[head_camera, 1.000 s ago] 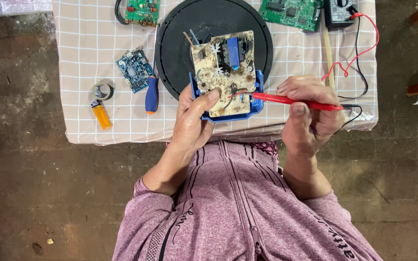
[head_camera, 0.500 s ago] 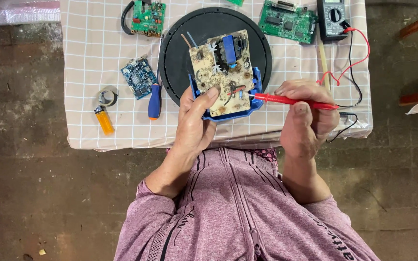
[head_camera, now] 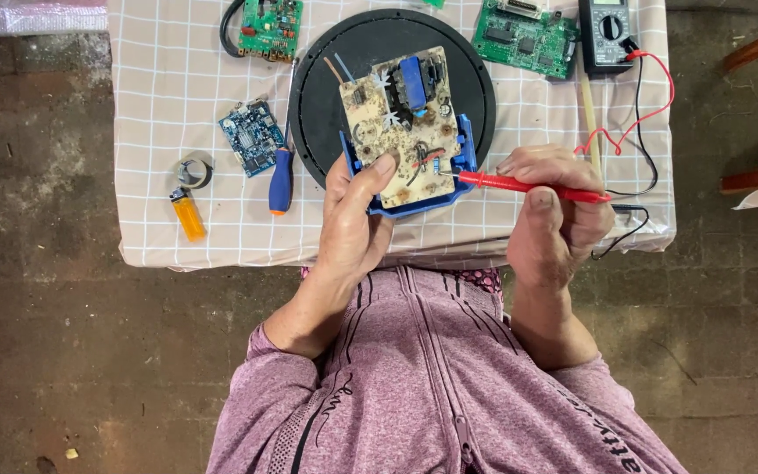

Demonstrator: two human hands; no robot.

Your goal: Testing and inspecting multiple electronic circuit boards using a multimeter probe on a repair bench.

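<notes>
The left hand (head_camera: 357,219) grasps the near edge of a beige, brown-stained circuit board seated in a blue plastic frame (head_camera: 401,127), thumb pressed on the board's top face and the other fingers curled beneath the frame. The board is tilted up over a round black disc (head_camera: 326,79) that lies on a checked beige tablecloth (head_camera: 160,132) covering the table. The right hand (head_camera: 554,211) is clenched around a red multimeter probe (head_camera: 532,186), pinching it like a pen; its metal tip touches the board near the right near corner. A red lead (head_camera: 651,110) curls from the hand toward a dark multimeter with a round dial (head_camera: 605,33) at the far right of the table.

Left of the disc lie a small blue circuit board (head_camera: 252,136) and, just beside it, a blue-handled screwdriver (head_camera: 282,180). Further left sit a roll of tape (head_camera: 193,172) and an orange lighter (head_camera: 188,215), almost touching. At the far edge rest a green circuit board with a black cable (head_camera: 269,26) and a larger green circuit board (head_camera: 524,35). A thin wooden stick (head_camera: 589,114) lies beside the right hand. The person wears a mauve zip-up top (head_camera: 432,377).
</notes>
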